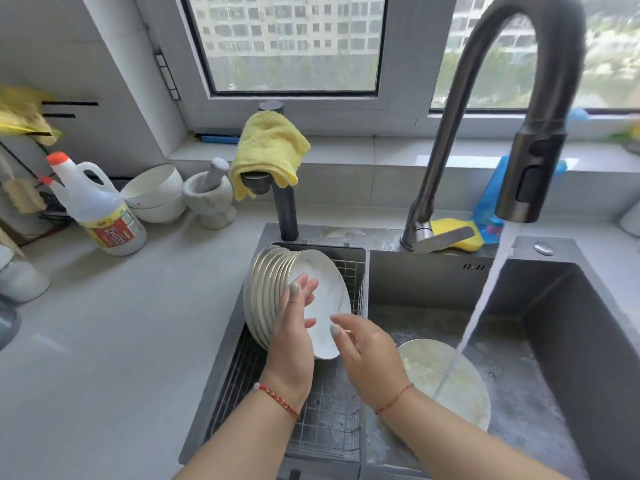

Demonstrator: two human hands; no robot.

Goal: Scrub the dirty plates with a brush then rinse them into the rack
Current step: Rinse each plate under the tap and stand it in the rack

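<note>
- The racking step is judged to be in hand: a rinsed plate [320,299] is being stood on edge at the front of a row of plates [266,292] in the wire rack [332,417], which sits in the left part of the sink [554,306]
- The left hand [291,344] is laid against the left edge of the front plate, fingers mostly straight; the thumb lies over the plate's face, so the plate is steadied rather than clamped
- The right hand [370,358] is held just beside the plate's lower right rim, fingers loosely curled; whether the fingertips touch the rim cannot be told, and nothing is seen gripped in it
- One dirty plate [450,379] lies flat in the sink basin to the right of the rack, under water running from the tap [530,174]
- No brush is seen in either hand; a yellow sponge [457,233] rests on the sink ledge behind the tap
- Next, the front plate is to be released leaning on the row, and the dirty plate is to be taken up, scrubbed and rinsed; a scrubbing tool must first be fetched
</note>
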